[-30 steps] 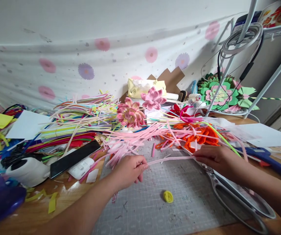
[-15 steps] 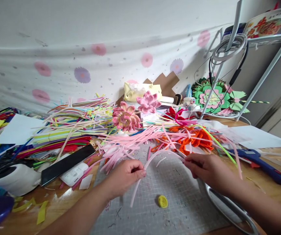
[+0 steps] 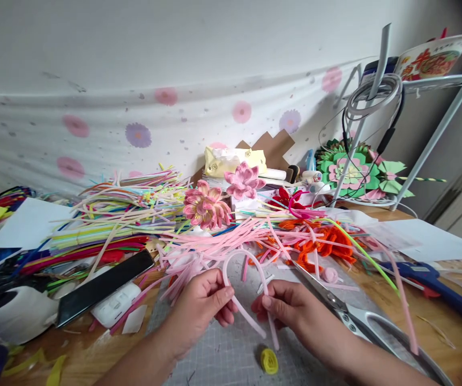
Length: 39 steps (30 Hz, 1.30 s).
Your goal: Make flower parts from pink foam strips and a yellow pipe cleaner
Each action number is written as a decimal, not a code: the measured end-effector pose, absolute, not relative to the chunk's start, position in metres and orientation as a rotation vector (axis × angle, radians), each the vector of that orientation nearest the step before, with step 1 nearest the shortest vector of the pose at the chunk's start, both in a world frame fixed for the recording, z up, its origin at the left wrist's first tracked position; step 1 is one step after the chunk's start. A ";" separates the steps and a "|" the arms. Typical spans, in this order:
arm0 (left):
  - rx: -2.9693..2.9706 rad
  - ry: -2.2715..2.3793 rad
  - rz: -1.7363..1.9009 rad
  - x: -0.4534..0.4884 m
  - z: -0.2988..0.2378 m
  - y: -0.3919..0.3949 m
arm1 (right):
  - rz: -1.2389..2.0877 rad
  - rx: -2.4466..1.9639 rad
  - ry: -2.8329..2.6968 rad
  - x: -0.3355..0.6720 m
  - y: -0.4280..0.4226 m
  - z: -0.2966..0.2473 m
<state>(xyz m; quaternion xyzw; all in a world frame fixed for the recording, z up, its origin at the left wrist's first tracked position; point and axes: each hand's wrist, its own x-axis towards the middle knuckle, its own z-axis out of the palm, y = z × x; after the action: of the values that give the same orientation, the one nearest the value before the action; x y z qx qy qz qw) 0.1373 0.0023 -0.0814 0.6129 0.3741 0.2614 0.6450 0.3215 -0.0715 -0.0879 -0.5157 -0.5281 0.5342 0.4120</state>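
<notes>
A pale pink pipe cleaner [image 3: 245, 253] is bent into a tall arch between my hands, its two ends hanging down close together. My left hand [image 3: 209, 300] pinches its left side between thumb and fingers. On the other side my right hand [image 3: 281, 305] grips the strip near its right end. Just below the ends lies a small yellow coil [image 3: 269, 361] on the grey cutting mat [image 3: 215, 359]. Large scissors [image 3: 345, 311] rest beside my right hand, partly hidden by the forearm.
Pink pipe cleaners [image 3: 215, 239] heap behind my hands, with orange ones [image 3: 327, 244] to the right. Two pink flowers [image 3: 207, 206] stand behind. A blue glue gun [image 3: 436, 281] lies right; a black phone [image 3: 106, 287] lies left. A metal rack [image 3: 426, 145] rises at the back right.
My hands have come closer together, curving the pipe cleaner from a shallow bow into a narrow arch. The scissors show more fully, and the view has tilted up slightly.
</notes>
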 end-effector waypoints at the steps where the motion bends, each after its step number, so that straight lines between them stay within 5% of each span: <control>1: 1.374 0.844 0.622 0.138 -0.082 0.001 | 1.382 -1.269 -1.264 0.316 -0.071 -0.088; 6: 1.315 0.852 0.745 0.137 -0.082 0.001 | 1.523 -1.197 -1.088 0.300 -0.066 -0.087; 14: 1.426 0.863 0.755 0.129 -0.079 0.005 | 1.267 -1.364 -1.338 0.306 -0.059 -0.096; 20: 2.252 1.246 0.917 0.101 -0.088 0.056 | 1.058 -1.554 -1.470 0.339 -0.054 -0.095; 24: 2.601 1.442 0.641 0.090 -0.098 0.075 | 1.055 -1.618 -1.397 0.360 -0.054 -0.094; 39: 1.973 1.260 0.483 0.092 -0.091 0.071 | 1.077 -1.667 -1.351 0.376 -0.056 -0.096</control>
<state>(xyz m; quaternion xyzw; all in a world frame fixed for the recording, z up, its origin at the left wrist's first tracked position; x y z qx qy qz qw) 0.0924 0.0710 -0.0906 0.7679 0.4904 0.1881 0.3667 0.3760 -0.0562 -0.0964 -0.6471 -0.5246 0.4182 0.3620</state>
